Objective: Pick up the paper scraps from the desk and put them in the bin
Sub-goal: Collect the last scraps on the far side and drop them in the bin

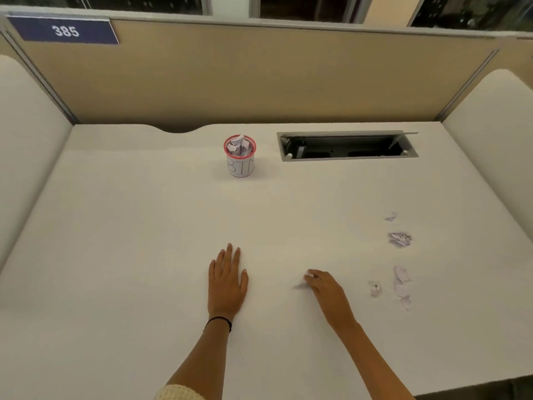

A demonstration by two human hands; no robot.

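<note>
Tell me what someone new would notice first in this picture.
The red-rimmed bin, stuffed with paper, stands at the far middle of the desk. Near the front, the left hand lies flat while the right hand pinches a paper scrap. More loose scraps lie scattered to the right.

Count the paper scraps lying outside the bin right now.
5. A pinched scrap at the fingers of the right hand; four lie right of it: a small far scrap, a crumpled scrap nearer, a small ball, and a torn strip beside it, possibly several pieces.
</note>
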